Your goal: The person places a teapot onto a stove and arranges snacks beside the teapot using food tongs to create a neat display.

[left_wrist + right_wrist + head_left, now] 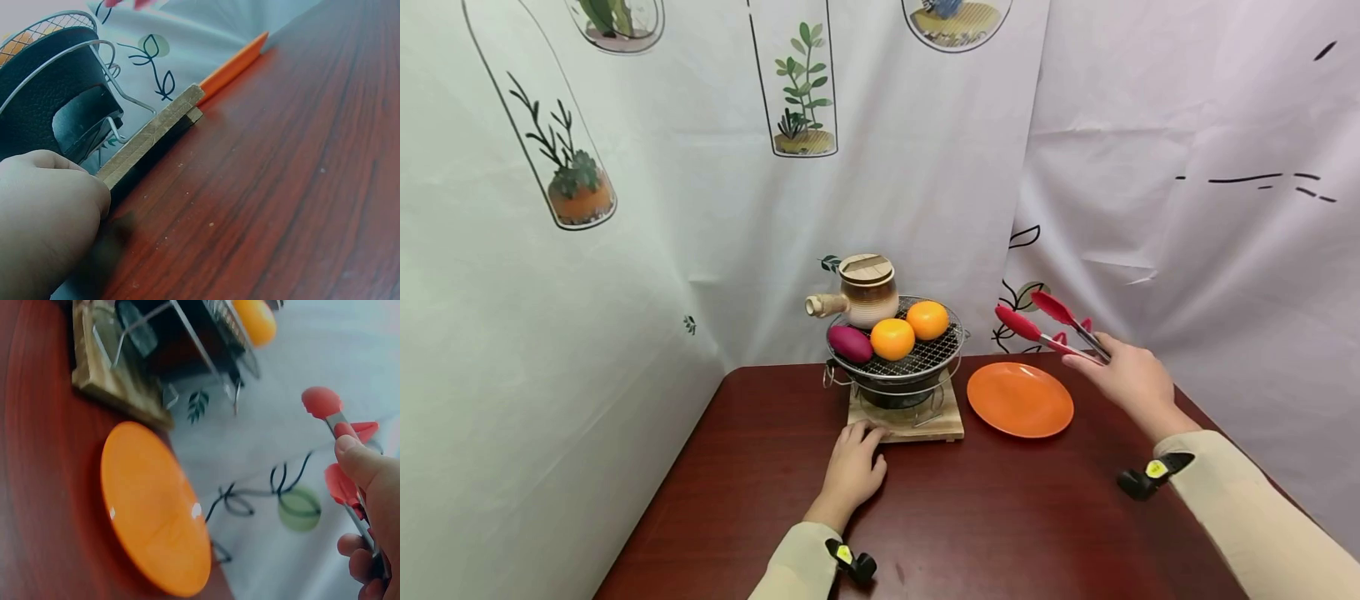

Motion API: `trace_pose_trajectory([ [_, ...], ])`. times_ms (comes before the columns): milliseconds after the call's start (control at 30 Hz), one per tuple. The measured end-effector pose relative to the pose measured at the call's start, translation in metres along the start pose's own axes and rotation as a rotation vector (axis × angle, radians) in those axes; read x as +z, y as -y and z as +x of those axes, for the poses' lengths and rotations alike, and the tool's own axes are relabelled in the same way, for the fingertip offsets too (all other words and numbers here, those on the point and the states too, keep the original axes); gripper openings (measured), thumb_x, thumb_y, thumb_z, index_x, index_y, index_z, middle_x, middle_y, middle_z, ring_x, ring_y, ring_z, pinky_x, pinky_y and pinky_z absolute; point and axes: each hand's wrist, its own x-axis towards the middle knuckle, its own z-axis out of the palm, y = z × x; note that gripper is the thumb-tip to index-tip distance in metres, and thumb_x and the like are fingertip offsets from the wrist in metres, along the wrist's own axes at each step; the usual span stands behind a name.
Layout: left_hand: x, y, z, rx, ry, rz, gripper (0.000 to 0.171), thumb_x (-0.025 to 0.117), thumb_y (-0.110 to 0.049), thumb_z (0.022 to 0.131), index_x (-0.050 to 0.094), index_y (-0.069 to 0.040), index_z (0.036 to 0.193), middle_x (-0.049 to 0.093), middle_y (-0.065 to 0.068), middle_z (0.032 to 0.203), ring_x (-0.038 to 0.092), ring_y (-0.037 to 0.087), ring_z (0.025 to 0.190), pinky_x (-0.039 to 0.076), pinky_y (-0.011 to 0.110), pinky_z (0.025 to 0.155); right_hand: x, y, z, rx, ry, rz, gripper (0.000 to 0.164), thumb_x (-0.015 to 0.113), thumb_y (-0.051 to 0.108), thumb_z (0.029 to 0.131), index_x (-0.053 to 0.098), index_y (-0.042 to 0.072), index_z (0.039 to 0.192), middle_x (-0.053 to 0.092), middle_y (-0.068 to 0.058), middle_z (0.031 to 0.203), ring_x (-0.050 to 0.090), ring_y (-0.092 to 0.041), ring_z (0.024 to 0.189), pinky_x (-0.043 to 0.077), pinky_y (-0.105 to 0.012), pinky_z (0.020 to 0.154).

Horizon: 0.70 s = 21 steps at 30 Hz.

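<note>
My right hand (1131,385) grips a pair of tongs (1078,329) with red tips and metal arms, raised above the table's right side. The tips stand apart with nothing between them, and the right wrist view shows the thumb on one arm of the tongs (340,425). An orange plate (1021,400) lies on the table to the left of that hand. My left hand (852,468) rests at the front left of a wooden board (925,427), fingers touching its edge. On the board stands a small black grill (895,392); its wire rack bears two orange fruits (892,339) and a purple oval item (850,343).
A small brown-and-cream pot (870,300) with a wooden lid and side handle sits at the back of the rack. The dark red wooden table (760,483) stretches to the front. White printed cloth (917,192) hangs close behind and at both sides.
</note>
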Motion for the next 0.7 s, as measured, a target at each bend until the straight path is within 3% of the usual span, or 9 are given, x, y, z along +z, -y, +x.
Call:
trace_pose_trajectory([
  [233, 0.002, 0.001, 0.000, 0.005, -0.008, 0.000, 0.037, 0.069, -0.013, 0.083, 0.070, -0.018, 0.119, 0.059, 0.006, 0.123, 0.053, 0.032, 0.119, 0.044, 0.049, 0.102, 0.010, -0.036, -0.006, 0.025, -0.002, 0.054, 0.090, 0.060, 0.072, 0.086, 0.052, 0.001, 0.142, 0.061, -0.034, 0.118, 0.056, -0.053, 0.098, 0.045, -0.062, 0.074],
  [467, 0.000, 0.000, -0.001, 0.007, -0.015, -0.004, 0.037, 0.069, -0.012, 0.082, 0.071, -0.018, 0.119, 0.059, 0.007, 0.123, 0.053, 0.033, 0.119, 0.044, 0.049, 0.102, 0.021, -0.060, -0.011, 0.100, 0.017, 0.040, 0.086, 0.060, 0.069, 0.088, 0.054, -0.005, 0.132, 0.060, -0.038, 0.113, 0.057, -0.051, 0.091, 0.045, -0.053, 0.064],
  [700, -0.001, -0.002, -0.001, 0.005, -0.005, -0.010, 0.037, 0.069, -0.012, 0.083, 0.070, -0.018, 0.119, 0.059, 0.007, 0.123, 0.053, 0.033, 0.119, 0.043, 0.048, 0.103, 0.035, -0.082, -0.016, 0.215, 0.073, 0.011, 0.086, 0.056, 0.075, 0.086, 0.056, -0.005, 0.118, 0.063, -0.030, 0.094, 0.058, -0.043, 0.078, 0.042, -0.042, 0.050],
])
